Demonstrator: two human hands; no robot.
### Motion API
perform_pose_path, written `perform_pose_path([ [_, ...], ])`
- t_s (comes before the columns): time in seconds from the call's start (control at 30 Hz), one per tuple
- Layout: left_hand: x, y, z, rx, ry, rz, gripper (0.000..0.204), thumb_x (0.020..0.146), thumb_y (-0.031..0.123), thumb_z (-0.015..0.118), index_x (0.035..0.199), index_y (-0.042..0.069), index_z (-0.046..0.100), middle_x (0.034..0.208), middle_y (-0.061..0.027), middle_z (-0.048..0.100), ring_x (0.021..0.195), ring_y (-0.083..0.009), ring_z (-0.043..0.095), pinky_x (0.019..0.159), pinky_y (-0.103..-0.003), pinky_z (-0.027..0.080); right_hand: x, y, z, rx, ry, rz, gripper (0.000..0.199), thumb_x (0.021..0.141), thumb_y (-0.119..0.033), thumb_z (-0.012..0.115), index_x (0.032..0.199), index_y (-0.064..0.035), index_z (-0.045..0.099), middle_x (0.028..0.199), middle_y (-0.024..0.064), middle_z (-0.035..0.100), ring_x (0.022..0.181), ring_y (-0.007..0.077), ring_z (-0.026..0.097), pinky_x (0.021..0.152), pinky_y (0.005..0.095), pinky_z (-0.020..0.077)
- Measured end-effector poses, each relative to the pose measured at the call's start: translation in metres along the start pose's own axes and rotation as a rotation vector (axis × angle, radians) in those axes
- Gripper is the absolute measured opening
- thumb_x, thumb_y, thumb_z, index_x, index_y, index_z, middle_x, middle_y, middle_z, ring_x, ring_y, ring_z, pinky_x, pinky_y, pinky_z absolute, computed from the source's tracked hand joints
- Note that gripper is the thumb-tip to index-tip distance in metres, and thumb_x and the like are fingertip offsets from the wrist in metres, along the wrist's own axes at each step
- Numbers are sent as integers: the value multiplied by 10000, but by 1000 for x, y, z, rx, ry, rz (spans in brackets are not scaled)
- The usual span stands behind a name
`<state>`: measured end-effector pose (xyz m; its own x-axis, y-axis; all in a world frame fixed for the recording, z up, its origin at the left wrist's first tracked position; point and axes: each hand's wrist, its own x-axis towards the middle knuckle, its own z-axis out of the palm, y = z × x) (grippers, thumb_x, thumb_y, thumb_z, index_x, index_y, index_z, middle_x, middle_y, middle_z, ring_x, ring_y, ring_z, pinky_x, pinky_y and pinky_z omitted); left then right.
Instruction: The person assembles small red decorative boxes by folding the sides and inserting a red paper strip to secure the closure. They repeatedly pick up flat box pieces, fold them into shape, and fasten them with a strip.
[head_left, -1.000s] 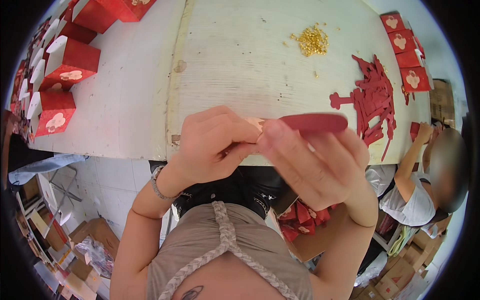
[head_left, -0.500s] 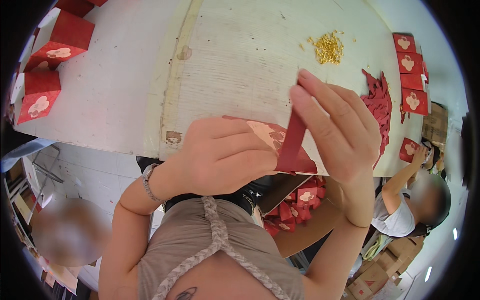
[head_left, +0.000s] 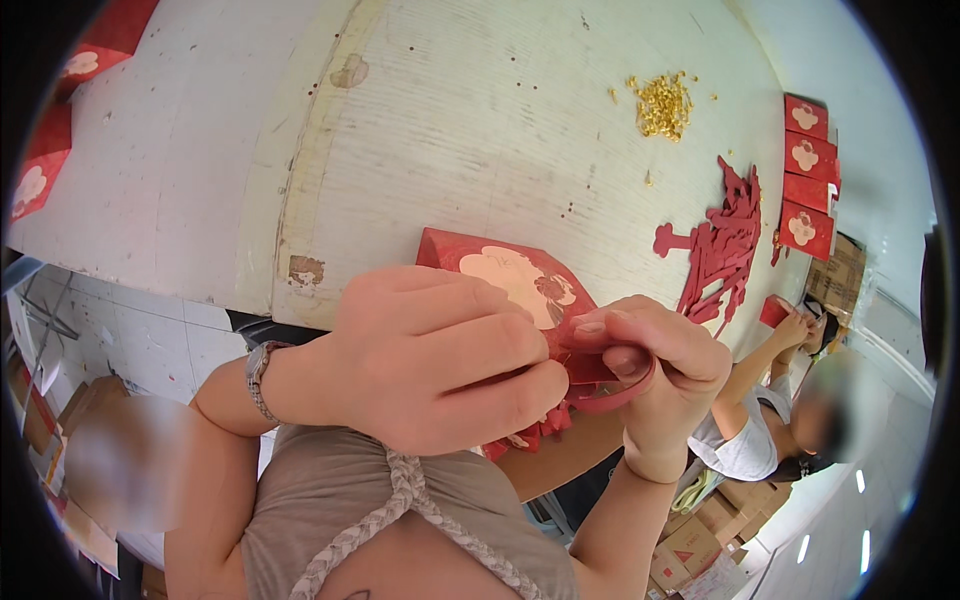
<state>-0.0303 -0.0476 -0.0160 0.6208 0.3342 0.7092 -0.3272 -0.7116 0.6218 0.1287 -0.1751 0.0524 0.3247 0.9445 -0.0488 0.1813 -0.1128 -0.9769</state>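
Pinches strip (head_left: 618, 398) between thumb and fingers of right hand (head_left: 675, 365), bending it into a loop at near right end of red box (head_left: 518, 268). Holds fingers of left hand (head_left: 440, 355) close together, pointing right and reaching to the same end of box. Cannot tell whether left fingertips pinch strip, box or both; cannot see left thumb. Wears silvery band (head_left: 260, 380) on left wrist. See box at near edge of table (head_left: 450, 130), flower patch (head_left: 500, 278) facing up, partly covered by left hand. Below hands, note open carton (head_left: 560, 460) with red pieces (head_left: 525, 438). Beyond right hand, find strip pile (head_left: 722, 245); farther off, heap of gold studs (head_left: 663, 107). Count four red boxes (head_left: 805, 165) in a row at right edge; see more, cut off, at far left. At right, observe co-worker (head_left: 745, 440) holding small red item (head_left: 775, 310).
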Motion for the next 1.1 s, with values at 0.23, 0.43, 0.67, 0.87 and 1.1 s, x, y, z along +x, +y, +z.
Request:
perform_pose_path([
  [0.23,-1,-4,-2,-124,-27,-44,187,638,102,680,822,72,679,814,-45,634,681,-175,640,540,-242,525,2,1,-1,-7,-40,-25,193,812,51,638,1002,61,671,917,154,700,798,210,662,698,295,529],
  [0.43,3,-4,-1,-124,6,-55,174,674,26,725,833,56,662,890,-80,676,694,-186,653,561,-269,532,4,-8,1,-442,-102,-420,295,681,4,693,973,-34,715,931,96,654,784,216,630,656,298,506],
  [0.67,5,-1,1,-124,-2,-123,185,673,17,727,835,79,660,867,-55,678,690,-194,648,575,-279,536,-6,0,6,-520,20,-504,335,588,4,745,920,-37,714,919,76,641,787,235,610,650,315,512],
  [0.87,15,1,-3,-157,-122,-153,189,704,-3,692,864,86,643,909,-58,670,738,-206,655,614,-290,539,-6,8,-2,-513,12,-521,273,605,4,759,866,-16,682,881,99,640,722,246,606,590,303,517],
  [1.1,12,0,0,-194,-150,-146,155,740,-10,680,862,72,633,926,-84,673,758,-214,661,644,-311,548,-6,20,2,-490,100,-612,250,607,-3,758,843,-20,673,844,87,641,686,234,599,558,290,509],
])
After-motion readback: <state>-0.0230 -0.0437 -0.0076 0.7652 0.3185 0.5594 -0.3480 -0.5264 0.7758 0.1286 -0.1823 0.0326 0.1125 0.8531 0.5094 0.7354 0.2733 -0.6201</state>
